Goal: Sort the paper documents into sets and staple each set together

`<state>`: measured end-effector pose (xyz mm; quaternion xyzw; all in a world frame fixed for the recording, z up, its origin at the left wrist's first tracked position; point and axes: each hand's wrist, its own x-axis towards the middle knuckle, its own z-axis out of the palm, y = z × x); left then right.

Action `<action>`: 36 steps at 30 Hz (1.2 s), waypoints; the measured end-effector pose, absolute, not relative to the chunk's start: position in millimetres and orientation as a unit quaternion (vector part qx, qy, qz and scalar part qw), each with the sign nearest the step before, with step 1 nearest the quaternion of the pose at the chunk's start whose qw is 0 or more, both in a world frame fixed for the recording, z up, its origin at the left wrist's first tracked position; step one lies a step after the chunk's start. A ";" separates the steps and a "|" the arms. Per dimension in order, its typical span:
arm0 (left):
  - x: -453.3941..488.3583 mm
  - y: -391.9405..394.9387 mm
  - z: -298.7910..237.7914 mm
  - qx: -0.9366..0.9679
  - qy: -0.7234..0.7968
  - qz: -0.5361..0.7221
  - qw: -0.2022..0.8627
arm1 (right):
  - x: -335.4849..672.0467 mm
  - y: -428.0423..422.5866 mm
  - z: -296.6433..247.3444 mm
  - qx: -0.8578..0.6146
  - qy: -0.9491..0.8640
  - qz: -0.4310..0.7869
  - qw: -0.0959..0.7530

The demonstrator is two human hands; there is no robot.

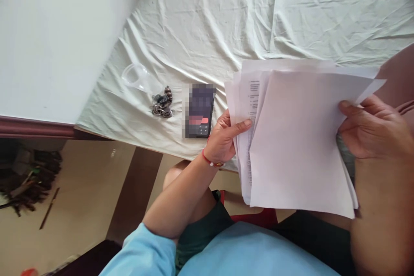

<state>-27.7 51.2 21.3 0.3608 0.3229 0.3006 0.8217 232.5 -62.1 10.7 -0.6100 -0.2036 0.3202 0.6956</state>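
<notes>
A loose stack of paper sheets (300,138) is held in front of me, between my two hands. My left hand (224,136) grips its left edge, thumb on top of a sheet with printed text. My right hand (371,125) pinches the upper right edge, with the thumb on the blank top sheet. The sheets are fanned unevenly, and most of the lower ones are hidden. Left of my left hand lies a phone (202,112) with its screen lit and partly blurred out.
A bunch of keys (163,105) and a clear plastic cup (137,77) lie on the wrinkled, cloth-covered surface (200,21). A white panel (54,39) borders it at left. Below left, a dark pile of sticks (29,177) is on the tiled floor.
</notes>
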 end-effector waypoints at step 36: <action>-21.4 65.2 6.2 0.343 0.369 0.396 0.768 | 233.2 -69.2 10.4 -0.654 -0.233 0.314 0.647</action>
